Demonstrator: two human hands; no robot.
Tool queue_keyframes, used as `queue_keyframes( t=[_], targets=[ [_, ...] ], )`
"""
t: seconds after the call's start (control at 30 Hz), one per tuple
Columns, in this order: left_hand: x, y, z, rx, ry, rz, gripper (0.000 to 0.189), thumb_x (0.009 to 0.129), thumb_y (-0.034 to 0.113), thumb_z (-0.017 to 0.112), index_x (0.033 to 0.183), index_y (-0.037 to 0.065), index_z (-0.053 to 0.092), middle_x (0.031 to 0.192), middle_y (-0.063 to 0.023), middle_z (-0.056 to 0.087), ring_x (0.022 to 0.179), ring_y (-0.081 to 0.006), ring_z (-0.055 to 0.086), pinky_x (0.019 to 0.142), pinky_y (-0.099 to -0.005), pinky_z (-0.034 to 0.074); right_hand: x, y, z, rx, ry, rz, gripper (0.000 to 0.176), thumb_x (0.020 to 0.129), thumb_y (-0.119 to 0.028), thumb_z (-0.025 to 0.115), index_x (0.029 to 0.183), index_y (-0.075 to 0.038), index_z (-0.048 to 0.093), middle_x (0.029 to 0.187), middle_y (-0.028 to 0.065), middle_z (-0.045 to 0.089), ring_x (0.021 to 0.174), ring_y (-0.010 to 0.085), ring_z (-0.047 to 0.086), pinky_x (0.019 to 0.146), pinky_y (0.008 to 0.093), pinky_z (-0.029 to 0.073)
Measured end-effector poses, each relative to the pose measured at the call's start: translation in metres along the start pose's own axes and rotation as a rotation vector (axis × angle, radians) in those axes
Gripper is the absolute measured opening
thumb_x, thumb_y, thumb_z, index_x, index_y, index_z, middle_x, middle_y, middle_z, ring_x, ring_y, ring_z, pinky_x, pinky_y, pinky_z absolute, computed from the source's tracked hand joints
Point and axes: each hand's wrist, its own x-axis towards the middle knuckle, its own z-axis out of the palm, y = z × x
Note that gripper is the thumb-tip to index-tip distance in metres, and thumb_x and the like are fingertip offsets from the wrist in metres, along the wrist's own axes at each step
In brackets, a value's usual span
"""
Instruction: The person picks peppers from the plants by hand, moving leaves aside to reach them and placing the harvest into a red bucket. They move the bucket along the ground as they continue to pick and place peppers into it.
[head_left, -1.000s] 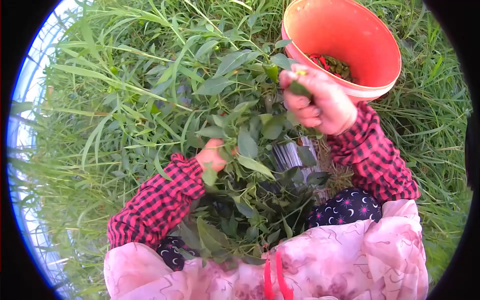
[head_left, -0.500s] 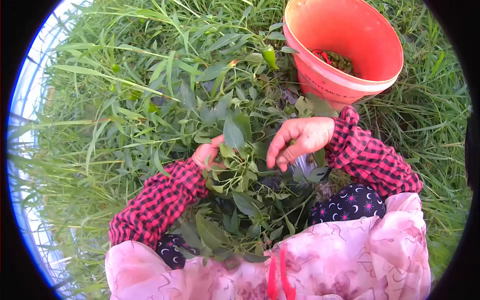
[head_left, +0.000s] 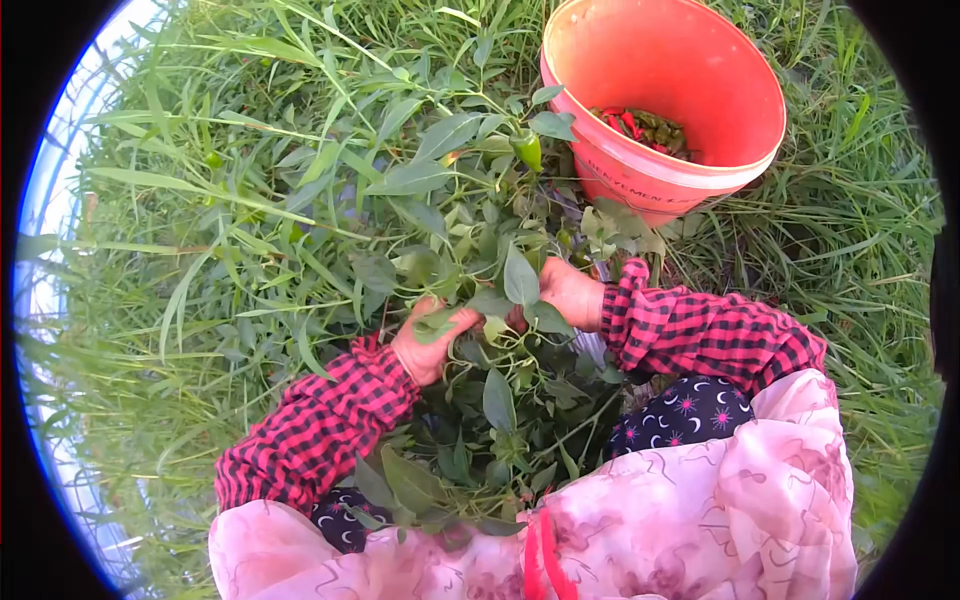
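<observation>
My left hand point(head_left: 430, 340) is at the left side of a leafy pepper plant point(head_left: 500, 400), its thumb stretched over the stems and the other fingers hidden by leaves. Close by on the right, my right hand point(head_left: 568, 292) reaches into the same foliage, and leaves cover its fingertips. Whether either hand holds a pepper cannot be seen. A green pepper point(head_left: 526, 150) hangs on a stem above the hands. The red bucket point(head_left: 660, 190) stands beyond my right hand with red and dark green peppers point(head_left: 650, 130) at its bottom.
Tall grass point(head_left: 200, 250) grows thickly on the left, and more grass point(head_left: 840, 220) lies right of the bucket. My knees in dark patterned cloth point(head_left: 680, 415) and a pink floral cloth point(head_left: 660, 520) are at the bottom. Pale sheeting runs along the left edge.
My right hand has moved left into the leaves, nearer my left hand. My left hand has shifted slightly down and right. The bucket appears a little lower and further left in view.
</observation>
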Motion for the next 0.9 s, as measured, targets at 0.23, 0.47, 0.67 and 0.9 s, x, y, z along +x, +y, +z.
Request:
queue_keyframes(
  t=[0.23, 0.47, 0.67, 0.9],
  targets=[
    [0.015, 0.001, 0.002, 0.226, 0.044, 0.171, 0.021, 0.087, 0.013, 0.047, 0.105, 0.005, 0.053, 0.101, -0.0044, 0.056, 0.089, -0.0179, 0.054, 0.077, -0.0302, 0.044, -0.01, -0.027, -0.003, -1.055, 0.033, -0.154, 0.034, 0.064, -0.034, 0.059, 0.072, -0.001, 0.061, 0.07, 0.0191, 0.059, 0.073, 0.0345, 0.058, 0.065, 0.0404, 0.047],
    [0.028, -0.012, 0.003, 0.568, -0.124, 0.108, 0.026, 0.087, 0.018, 0.049, 0.11, 0.006, 0.049, 0.099, -0.0041, 0.056, 0.088, -0.0143, 0.053, 0.076, -0.0283, 0.044, -0.012, -0.013, -0.001, -1.016, -0.134, -0.15, 0.036, 0.065, -0.038, 0.059, 0.073, -0.003, 0.062, 0.069, 0.0176, 0.059, 0.071, 0.034, 0.058, 0.065, 0.0388, 0.047],
    [0.02, -0.015, -0.002, 1.395, -0.476, 0.446, 0.033, 0.089, 0.022, 0.044, 0.118, 0.006, 0.045, 0.111, -0.0088, 0.053, 0.092, -0.019, 0.054, 0.08, -0.0324, 0.043, -0.01, 0.019, -0.006, -0.694, -0.208, -0.146, 0.037, 0.072, -0.033, 0.058, 0.097, -0.006, 0.055, 0.091, 0.0157, 0.059, 0.085, 0.0336, 0.055, 0.074, 0.0364, 0.045],
    [0.019, -0.031, -0.008, 0.957, -0.277, 0.015, 0.031, 0.089, 0.009, 0.038, 0.12, 0.004, 0.041, 0.114, -0.0102, 0.051, 0.103, -0.0194, 0.049, 0.091, -0.0307, 0.038, -0.019, -0.011, -0.021, -1.209, -0.263, -0.106, 0.038, 0.071, -0.035, 0.056, 0.102, -0.013, 0.054, 0.089, 0.0135, 0.06, 0.082, 0.0321, 0.056, 0.07, 0.0387, 0.046]
  ],
)
